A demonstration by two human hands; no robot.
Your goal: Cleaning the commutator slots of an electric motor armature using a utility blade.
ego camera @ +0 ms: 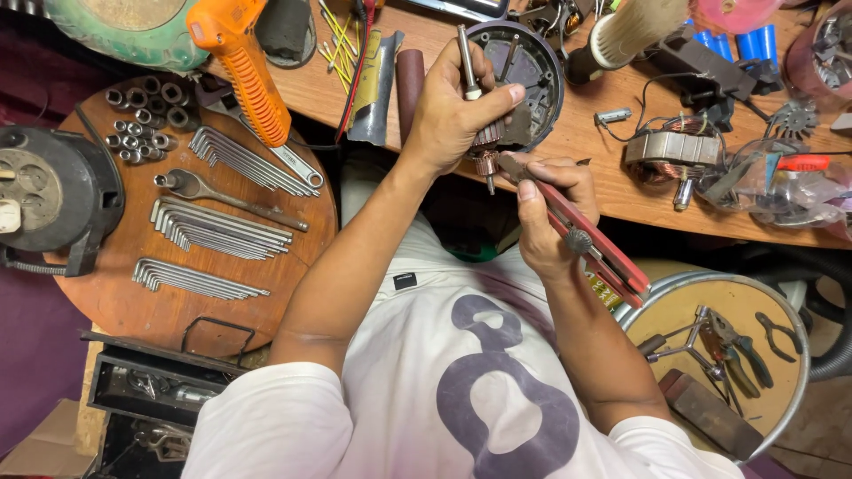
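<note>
Left hand [448, 115] clamped on motor armature [485, 142], right hand [543, 222] closed around red utility knife [605, 255] touching it; probably risking a slip into fingers or windings.

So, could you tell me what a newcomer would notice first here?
At centre, the left hand grips a motor armature while the right hand sets a red knife against it. On the left, hex keys lie in neat rows on a round wooden table; an orange tool rests above.
</note>
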